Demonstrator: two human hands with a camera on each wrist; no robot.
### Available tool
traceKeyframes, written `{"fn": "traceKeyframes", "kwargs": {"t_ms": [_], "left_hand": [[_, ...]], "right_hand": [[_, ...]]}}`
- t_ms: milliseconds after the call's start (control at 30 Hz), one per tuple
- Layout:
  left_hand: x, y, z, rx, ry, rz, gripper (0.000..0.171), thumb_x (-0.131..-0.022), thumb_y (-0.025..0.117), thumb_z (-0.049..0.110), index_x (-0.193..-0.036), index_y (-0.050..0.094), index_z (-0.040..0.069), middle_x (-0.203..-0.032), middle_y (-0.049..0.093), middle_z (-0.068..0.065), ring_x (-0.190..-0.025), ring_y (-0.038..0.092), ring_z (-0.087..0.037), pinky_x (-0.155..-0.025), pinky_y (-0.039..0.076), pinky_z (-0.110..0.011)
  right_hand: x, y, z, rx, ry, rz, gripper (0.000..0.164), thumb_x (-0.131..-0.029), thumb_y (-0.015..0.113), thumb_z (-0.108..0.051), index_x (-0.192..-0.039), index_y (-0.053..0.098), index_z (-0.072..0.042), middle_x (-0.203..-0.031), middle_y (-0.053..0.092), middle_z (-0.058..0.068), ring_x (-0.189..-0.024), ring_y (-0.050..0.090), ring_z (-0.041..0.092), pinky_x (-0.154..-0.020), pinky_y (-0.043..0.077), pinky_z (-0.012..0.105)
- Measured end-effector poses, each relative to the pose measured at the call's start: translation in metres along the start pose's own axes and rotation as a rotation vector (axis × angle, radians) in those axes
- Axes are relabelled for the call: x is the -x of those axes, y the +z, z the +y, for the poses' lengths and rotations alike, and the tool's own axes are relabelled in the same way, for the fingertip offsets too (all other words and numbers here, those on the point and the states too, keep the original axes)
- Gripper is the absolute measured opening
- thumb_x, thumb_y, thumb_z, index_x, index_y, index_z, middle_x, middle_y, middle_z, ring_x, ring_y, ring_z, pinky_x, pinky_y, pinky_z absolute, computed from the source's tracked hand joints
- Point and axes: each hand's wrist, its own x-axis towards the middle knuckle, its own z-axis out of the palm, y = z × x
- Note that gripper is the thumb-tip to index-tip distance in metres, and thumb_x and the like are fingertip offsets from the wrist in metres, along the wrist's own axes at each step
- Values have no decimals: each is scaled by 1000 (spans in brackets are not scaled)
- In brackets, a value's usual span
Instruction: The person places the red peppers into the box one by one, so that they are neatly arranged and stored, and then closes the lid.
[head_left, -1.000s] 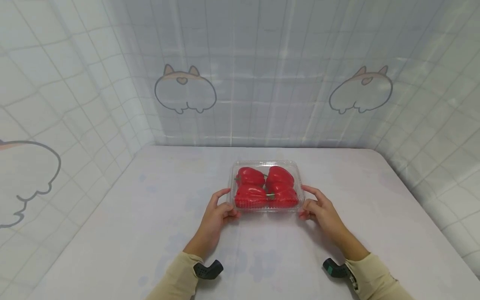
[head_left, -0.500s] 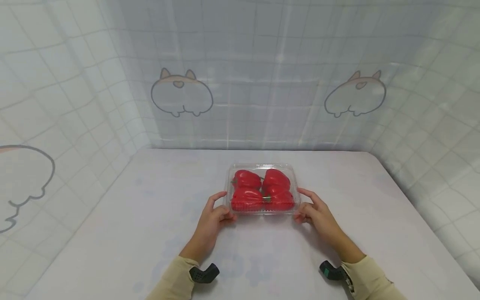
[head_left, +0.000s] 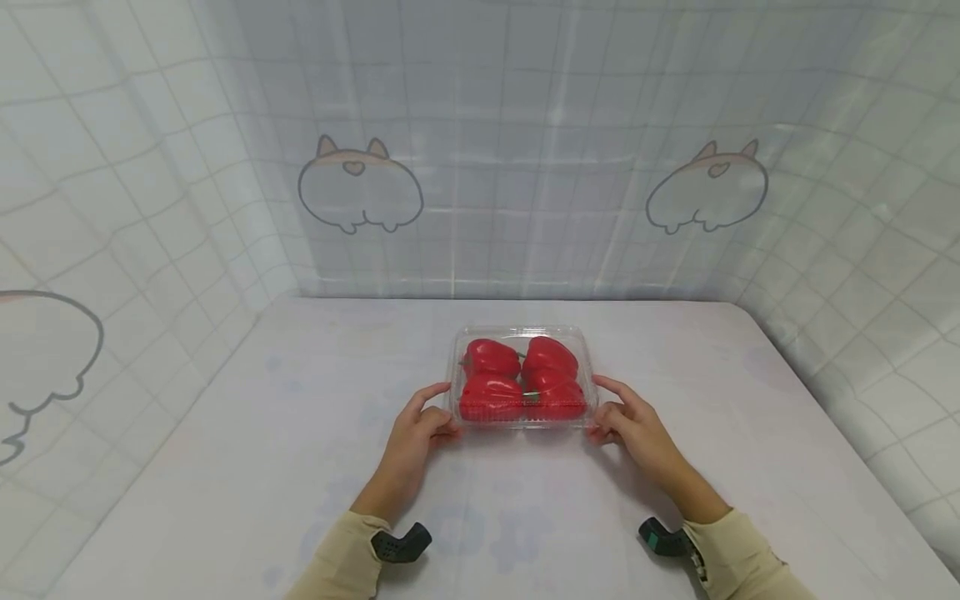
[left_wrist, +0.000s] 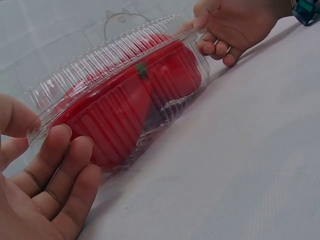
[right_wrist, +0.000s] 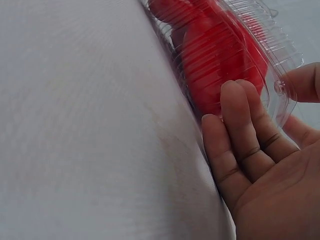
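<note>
A clear plastic clamshell box with a ribbed lid rests on the table, holding several red bell peppers with green stems. At its front left corner, my left hand grips the rim. The left wrist view shows its middle fingertips in front of the ribbed wall and another finger behind the rim. My right hand grips the front right corner, one finger along the right edge. In the right wrist view, three of its fingers lie over the front wall. The lid is down over the peppers.
A white cloth with faint prints covers the table. Grid-patterned sheets with cartoon animal outlines form the back wall and both sides. Black wrist devices sit on the cuffs of both sleeves.
The head view has shifted slightly. The left hand's fingers have drawn back a little leftward from the box's front. The box and right hand stay in place.
</note>
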Motion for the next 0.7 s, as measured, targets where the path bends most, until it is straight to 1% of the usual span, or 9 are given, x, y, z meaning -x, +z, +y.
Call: {"fn": "traceKeyframes", "kwargs": {"t_ms": [167,333,433,500,567,667,700], "left_hand": [[-1,0,1,-22,-7,-5,42,-99,50,12,-141,52,19,-93,66,-16,-96,67,-31,-92,55,-39],[-1,-3,2,-24,5,-17,42,-98,52,9,-139,55,16,-92,67,-16,-94,67,-32,-89,56,-41],[-2,-6,2,-36,8,-22,41,-98,52,8,-138,57,15,-93,66,-17,-94,67,-31,-88,57,-40],[-2,-8,1,-52,3,-29,40,-99,52,9,-138,58,15,-94,66,-16,-93,67,-30,-87,57,-40],[-1,-12,1,-86,1,-45,38,-101,53,10,-138,58,17,-97,65,-16,-94,67,-29,-88,57,-40],[0,-18,2,-159,25,-67,37,-102,53,11,-138,58,17,-98,66,-15,-93,67,-28,-87,57,-40],[0,-21,2,-196,38,-71,37,-102,53,12,-138,59,17,-98,66,-14,-93,67,-27,-87,57,-40]], "right_hand": [[0,-2,1,0,-18,-6,51,-100,47,-2,-151,38,-3,-93,64,26,-83,70,29,-78,59,32],[3,-2,2,-12,-1,7,52,-99,46,-1,-151,38,-2,-92,64,24,-84,71,31,-78,59,33],[4,-4,1,0,12,9,51,-100,46,-4,-151,39,-6,-92,65,22,-85,71,31,-79,59,34],[5,-7,-1,30,11,-1,51,-101,46,-6,-152,39,-8,-94,66,21,-86,70,32,-79,59,35],[5,-12,-3,58,3,-2,50,-102,46,-8,-152,40,-10,-95,67,20,-86,69,32,-80,59,35],[4,-23,-5,85,-8,4,47,-104,44,-10,-151,41,-7,-98,66,21,-87,67,33,-81,59,33],[3,-26,-4,86,-3,11,46,-104,44,-11,-150,43,-6,-99,66,20,-87,67,33,-81,58,33]]}}
